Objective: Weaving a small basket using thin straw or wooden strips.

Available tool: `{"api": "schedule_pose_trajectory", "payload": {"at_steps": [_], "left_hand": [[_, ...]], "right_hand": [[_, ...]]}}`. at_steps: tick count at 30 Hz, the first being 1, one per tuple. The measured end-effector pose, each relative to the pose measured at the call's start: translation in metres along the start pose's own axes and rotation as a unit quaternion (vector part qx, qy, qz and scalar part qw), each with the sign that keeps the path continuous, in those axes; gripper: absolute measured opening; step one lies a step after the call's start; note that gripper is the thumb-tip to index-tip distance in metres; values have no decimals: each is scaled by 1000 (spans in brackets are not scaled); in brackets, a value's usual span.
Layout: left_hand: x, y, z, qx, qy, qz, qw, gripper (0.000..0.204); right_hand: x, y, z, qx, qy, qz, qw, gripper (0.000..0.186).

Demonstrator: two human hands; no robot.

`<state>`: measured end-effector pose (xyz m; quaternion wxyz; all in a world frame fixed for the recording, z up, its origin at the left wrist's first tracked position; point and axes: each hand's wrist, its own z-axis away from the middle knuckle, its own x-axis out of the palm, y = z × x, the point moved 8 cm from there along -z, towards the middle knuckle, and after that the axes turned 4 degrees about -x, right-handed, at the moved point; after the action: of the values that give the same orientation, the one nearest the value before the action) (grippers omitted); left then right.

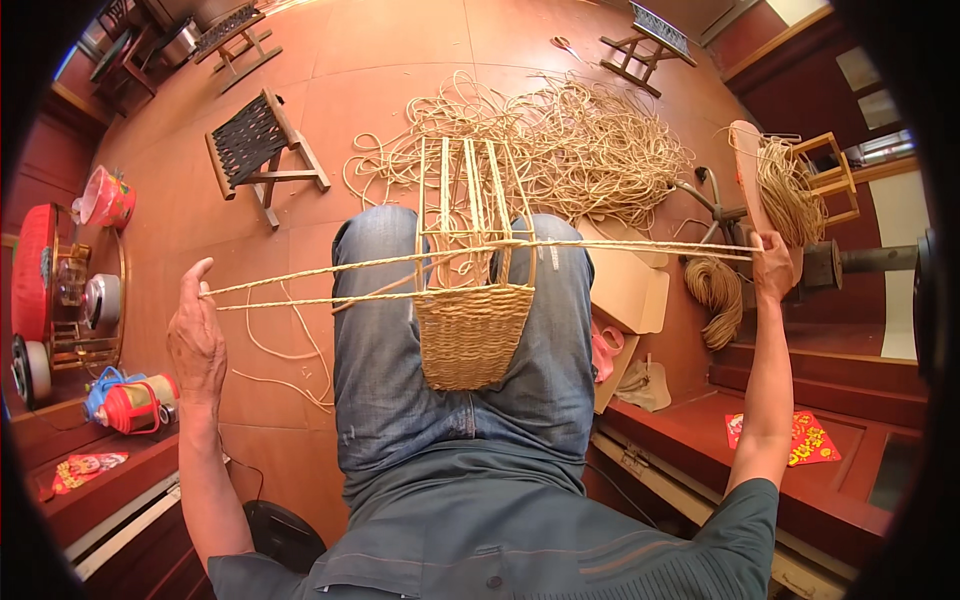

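A partly woven basket (474, 345) of tan cord rests between my thighs. Its lower part is tightly woven, and long upright strands (473, 185) rise bare from it toward the far side. Far out to the left, my left hand (197, 335) grips a light cord (330, 270), which runs in two strands to the basket's weaving edge. My right hand (773, 268), stretched wide to the right, is closed on another doubled cord (640, 245) leading back to the upright strands. Both cords look taut. Part of each hand's grip is hidden by the fingers.
Loose tan cord (600, 150) lies heaped on the floor ahead. A folding stool (262, 150) stands front left; cord hanks (715, 295) hang at right beside a metal stand. An opened cardboard box (625, 290) sits by my right knee. A red thermos (130, 405) is at left.
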<state>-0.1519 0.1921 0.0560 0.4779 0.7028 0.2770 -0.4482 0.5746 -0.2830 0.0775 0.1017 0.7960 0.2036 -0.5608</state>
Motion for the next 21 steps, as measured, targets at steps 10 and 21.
{"api": "schedule_pose_trajectory", "payload": {"at_steps": [10,21], "left_hand": [[36,-15,-21,-6,4,98,995,36],[10,-15,-14,4,-9,62,998,34]], "right_hand": [[92,160,-23,16,-273,-76,959,65],[-28,-328,196,-283,-193,-423,839,33]]}}
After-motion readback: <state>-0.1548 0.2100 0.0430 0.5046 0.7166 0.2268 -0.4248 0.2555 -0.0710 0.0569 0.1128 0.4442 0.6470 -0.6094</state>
